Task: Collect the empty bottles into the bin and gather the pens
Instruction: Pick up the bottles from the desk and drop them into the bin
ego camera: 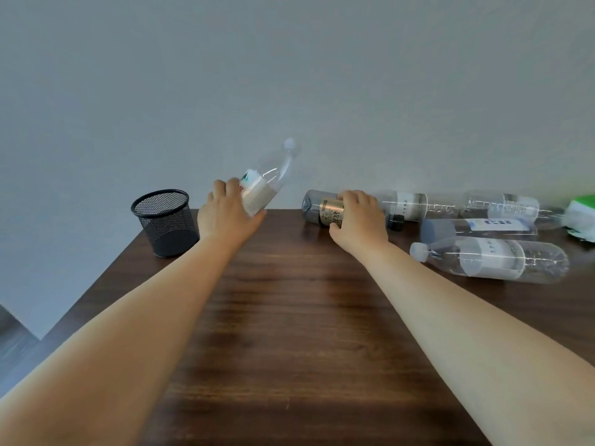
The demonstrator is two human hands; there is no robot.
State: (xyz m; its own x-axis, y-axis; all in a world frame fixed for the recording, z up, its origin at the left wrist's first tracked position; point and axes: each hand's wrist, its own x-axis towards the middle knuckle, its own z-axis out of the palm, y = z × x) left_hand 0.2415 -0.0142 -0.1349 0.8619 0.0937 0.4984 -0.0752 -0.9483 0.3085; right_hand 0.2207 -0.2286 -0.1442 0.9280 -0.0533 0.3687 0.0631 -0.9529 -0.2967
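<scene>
The left hand (225,214) gripped a clear bottle (267,178) aloft, while the right hand (360,220) closed around a dark bottle (314,206) lying crosswise on the tabletop (289,317).

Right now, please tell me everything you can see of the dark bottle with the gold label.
The dark bottle looks like smoky grey plastic, with a gold label and a black cap. It lies on its side near the far edge of the wooden table, base left, cap right. The right hand grips its middle, fingers curled over it.
</scene>
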